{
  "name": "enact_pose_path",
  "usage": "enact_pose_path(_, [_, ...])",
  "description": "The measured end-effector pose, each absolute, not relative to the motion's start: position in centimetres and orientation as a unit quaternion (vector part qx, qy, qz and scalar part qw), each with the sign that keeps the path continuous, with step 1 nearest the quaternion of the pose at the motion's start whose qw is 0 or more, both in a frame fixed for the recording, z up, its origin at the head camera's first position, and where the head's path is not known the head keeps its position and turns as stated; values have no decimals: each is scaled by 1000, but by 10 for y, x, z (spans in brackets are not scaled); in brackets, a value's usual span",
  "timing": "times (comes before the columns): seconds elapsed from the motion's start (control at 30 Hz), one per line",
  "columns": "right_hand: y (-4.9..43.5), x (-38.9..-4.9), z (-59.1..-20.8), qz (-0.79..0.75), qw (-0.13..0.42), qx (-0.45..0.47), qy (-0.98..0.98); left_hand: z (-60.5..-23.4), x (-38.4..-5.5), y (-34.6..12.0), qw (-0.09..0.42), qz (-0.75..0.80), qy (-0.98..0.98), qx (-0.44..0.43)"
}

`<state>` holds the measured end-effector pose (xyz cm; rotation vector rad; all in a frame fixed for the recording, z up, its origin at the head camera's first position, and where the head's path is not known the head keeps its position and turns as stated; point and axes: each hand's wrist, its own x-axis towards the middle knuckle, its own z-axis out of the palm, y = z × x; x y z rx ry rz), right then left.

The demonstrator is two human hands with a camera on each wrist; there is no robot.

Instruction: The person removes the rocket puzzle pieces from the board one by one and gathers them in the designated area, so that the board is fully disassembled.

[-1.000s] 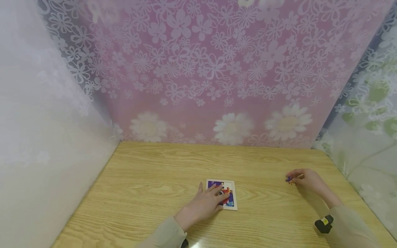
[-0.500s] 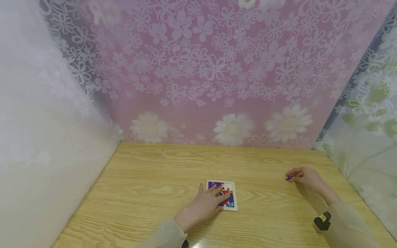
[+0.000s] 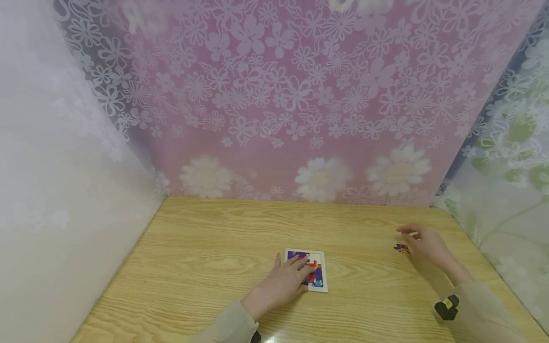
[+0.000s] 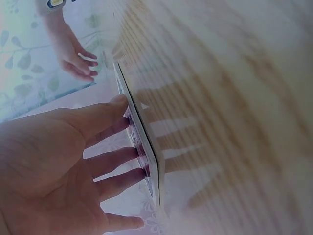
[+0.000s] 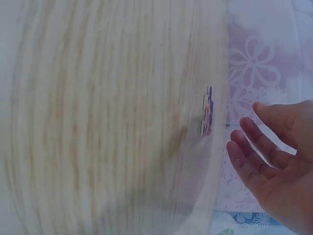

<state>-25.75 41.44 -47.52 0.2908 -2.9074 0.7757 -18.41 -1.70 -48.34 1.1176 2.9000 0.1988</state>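
My left hand lies over a small framed jigsaw puzzle, its spread fingertips touching the picture. In the left wrist view the thumb rests at the edge of the puzzle board, which lies flat on the table. A white gap shows near the picture's upper right corner. Off to the right, small purple and orange jigsaw pieces lie close together on the wood. Just above them is my right hand, holding nothing. The right wrist view shows its relaxed fingers apart from the jigsaw pieces.
The wooden table meets a pink flowered curtain at its back. A pale sheet hangs on the left, a green-leaf patterned one on the right. A black strap device sits at the right wrist.
My right hand has let go of the jigsaw pieces and lifted slightly away, its fingers parting. The pieces now lie on the table. My left hand stays on the puzzle, one finger shifted slightly.
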Motion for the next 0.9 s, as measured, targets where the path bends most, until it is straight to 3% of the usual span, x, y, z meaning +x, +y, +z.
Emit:
enact_pose_path(0.17, [405, -256, -469, 263, 89, 107, -955, -483, -184, -19, 12, 78, 931, 357])
enact_pose_path(0.43, [384, -252, -457, 283, 90, 116, -948, -484, -185, -20, -13, 72, 930, 360])
enact_pose_path(0.9, [341, -246, -448, 333, 106, 151, -925, -479, -176, -39, 39, 75, 944, 318])
